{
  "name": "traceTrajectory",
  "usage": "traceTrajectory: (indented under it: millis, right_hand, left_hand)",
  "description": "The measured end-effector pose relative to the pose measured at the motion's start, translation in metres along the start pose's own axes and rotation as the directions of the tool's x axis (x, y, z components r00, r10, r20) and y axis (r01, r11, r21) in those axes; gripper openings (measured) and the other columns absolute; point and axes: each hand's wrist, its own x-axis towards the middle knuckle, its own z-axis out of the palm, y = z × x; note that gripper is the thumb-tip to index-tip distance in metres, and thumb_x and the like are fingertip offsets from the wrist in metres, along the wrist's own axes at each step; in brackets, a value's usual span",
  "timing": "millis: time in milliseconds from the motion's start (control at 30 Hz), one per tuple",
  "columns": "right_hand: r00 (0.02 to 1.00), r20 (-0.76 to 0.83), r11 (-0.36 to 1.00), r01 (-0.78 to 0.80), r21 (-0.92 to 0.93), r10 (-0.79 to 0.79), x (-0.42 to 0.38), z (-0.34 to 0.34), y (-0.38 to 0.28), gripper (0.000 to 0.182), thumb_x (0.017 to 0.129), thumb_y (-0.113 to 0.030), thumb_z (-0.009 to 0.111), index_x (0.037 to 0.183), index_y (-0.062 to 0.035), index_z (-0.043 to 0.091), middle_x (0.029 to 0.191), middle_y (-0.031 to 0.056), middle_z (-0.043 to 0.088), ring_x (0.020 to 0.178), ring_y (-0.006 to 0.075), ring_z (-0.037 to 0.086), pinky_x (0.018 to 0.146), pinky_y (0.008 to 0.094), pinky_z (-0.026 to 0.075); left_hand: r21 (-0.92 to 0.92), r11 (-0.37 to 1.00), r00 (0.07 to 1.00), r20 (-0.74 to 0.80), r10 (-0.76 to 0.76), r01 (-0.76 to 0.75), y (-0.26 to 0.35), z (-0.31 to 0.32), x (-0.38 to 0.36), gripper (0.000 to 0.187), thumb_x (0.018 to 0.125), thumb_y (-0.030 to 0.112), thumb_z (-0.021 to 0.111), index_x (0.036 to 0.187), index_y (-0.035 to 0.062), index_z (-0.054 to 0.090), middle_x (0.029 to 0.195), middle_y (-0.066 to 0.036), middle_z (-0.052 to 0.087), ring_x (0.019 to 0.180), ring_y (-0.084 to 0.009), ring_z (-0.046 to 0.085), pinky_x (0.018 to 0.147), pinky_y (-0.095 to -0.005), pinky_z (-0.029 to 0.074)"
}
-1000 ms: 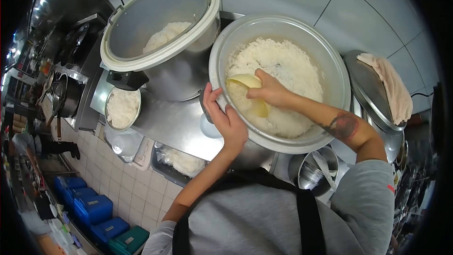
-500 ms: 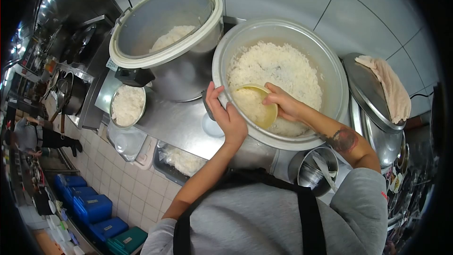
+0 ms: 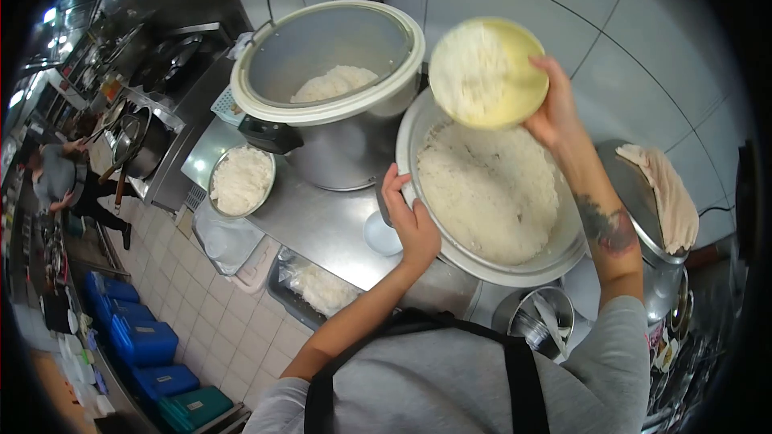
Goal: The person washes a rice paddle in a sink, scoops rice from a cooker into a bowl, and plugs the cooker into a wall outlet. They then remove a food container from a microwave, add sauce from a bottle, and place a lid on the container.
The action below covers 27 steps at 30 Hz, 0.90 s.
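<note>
Right hand point(image 3: 551, 104) has a yellow bowl point(image 3: 521, 80) of rice point(image 3: 470, 72) by its edge, over the big pot's point(image 3: 503, 272) far side; left hand point(image 3: 416, 231) touches the pot's left edge, can't tell if gripping. Imo a loose pinch could spill some.

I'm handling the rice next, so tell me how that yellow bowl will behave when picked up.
The yellow bowl is probably stiff: its rim looks round though the right hand grips one side. It seems light enough to lift one-handed, since only that hand holds it. The rice inside may spill if tipped, as no lid covers it.
</note>
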Motion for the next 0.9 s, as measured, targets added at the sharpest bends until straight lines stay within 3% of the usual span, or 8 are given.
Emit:
traceTrajectory:
  millis: [200,267,367,567,633,733,800,900]
  right_hand:
    - [0.962,0.273,0.962,0.069,-0.263,0.006,0.136,0.105,0.028,0.058,0.076,-0.03,0.061,0.117,0.0063,0.042,0.114,0.0231,0.053,0.102,0.0372,0.056,0.086,0.0566,0.043]
    - [0.829,0.263,0.147,0.377,-0.914,-0.493,0.154,0.127,0.057,0.068,0.065,-0.038,0.072,0.109,0.0085,0.046,0.103,0.0253,0.058,0.096,0.0356,0.059,0.084,0.0434,0.047]
    - [0.738,0.233,0.163,0.421,-0.892,-0.633,0.152,0.149,0.056,0.077,0.053,-0.048,0.077,0.105,0.0023,0.05,0.097,0.0223,0.061,0.089,0.0319,0.062,0.073,0.0368,0.05]
    - [0.659,0.163,0.112,0.355,-0.928,-0.735,-0.03,0.112,-0.031,0.043,0.087,-0.029,0.054,0.11,0.0068,0.05,0.097,0.019,0.061,0.093,0.031,0.059,0.078,0.0396,0.048]
    - [0.835,-0.054,0.665,0.395,-0.633,-0.547,-0.085,0.076,-0.053,0.04,0.081,-0.026,0.061,0.107,0.0032,0.052,0.099,0.0141,0.061,0.091,0.0253,0.06,0.078,0.0369,0.05]
    - [0.711,-0.157,0.727,0.68,-0.093,-0.685,-0.201,0.004,-0.048,0.058,0.075,-0.036,0.065,0.116,0.0023,0.049,0.103,0.0126,0.061,0.09,0.0245,0.061,0.078,0.0304,0.052]
    - [0.727,-0.122,0.731,0.683,0.016,-0.676,-0.304,-0.05,-0.034,0.044,0.089,-0.036,0.045,0.117,-0.0027,0.052,0.111,0.0119,0.059,0.102,0.0276,0.058,0.088,0.0449,0.048]
    - [0.417,-0.531,0.606,0.755,-0.249,-0.738,-0.417,-0.065,0.019,0.047,0.088,-0.038,0.048,0.121,-0.0045,0.049,0.121,0.0121,0.053,0.108,0.0255,0.054,0.088,0.0421,0.047]
  left_hand:
    - [0.086,0.996,1.0,-0.008,0.003,-0.003,0.01,-0.002,0.003,0.037,0.073,-0.007,0.036,0.11,-0.0029,0.041,0.132,-0.025,0.032,0.122,-0.0377,0.032,0.102,-0.0424,0.023]
    - [0.114,0.993,1.0,0.002,0.001,-0.002,0.011,-0.003,0.003,0.037,0.073,-0.007,0.035,0.109,-0.0029,0.041,0.132,-0.025,0.031,0.122,-0.0381,0.032,0.102,-0.0427,0.023]
    - [0.11,0.993,0.999,0.01,0.042,-0.043,0.004,-0.006,0.004,0.039,0.071,-0.007,0.036,0.11,-0.0034,0.041,0.131,-0.024,0.033,0.122,-0.0373,0.032,0.104,-0.0414,0.022]
    - [0.046,0.982,0.982,0.057,0.179,-0.182,-0.014,-0.003,0.0,0.05,0.068,-0.005,0.038,0.118,-0.0079,0.035,0.119,-0.02,0.037,0.117,-0.0333,0.034,0.104,-0.041,0.02]
    - [0.021,0.982,0.976,0.118,0.182,-0.186,-0.016,-0.007,0.001,0.053,0.068,-0.007,0.038,0.121,-0.0078,0.032,0.116,-0.017,0.039,0.115,-0.0294,0.036,0.104,-0.0386,0.02]
    - [0.027,0.979,0.965,0.176,0.193,-0.2,-0.02,-0.011,0.002,0.048,0.071,-0.007,0.037,0.119,-0.0047,0.034,0.119,-0.018,0.039,0.118,-0.0292,0.034,0.105,-0.0384,0.019]
    - [-0.036,0.993,0.966,0.23,0.121,-0.116,-0.02,-0.014,0.001,0.045,0.073,-0.005,0.037,0.118,-0.0046,0.035,0.121,-0.019,0.038,0.119,-0.029,0.032,0.105,-0.0377,0.019]
    - [-0.005,0.992,0.972,0.202,0.121,-0.122,-0.018,-0.014,0.002,0.041,0.076,-0.004,0.037,0.117,-0.0046,0.036,0.123,-0.019,0.037,0.119,-0.0293,0.033,0.104,-0.0374,0.02]
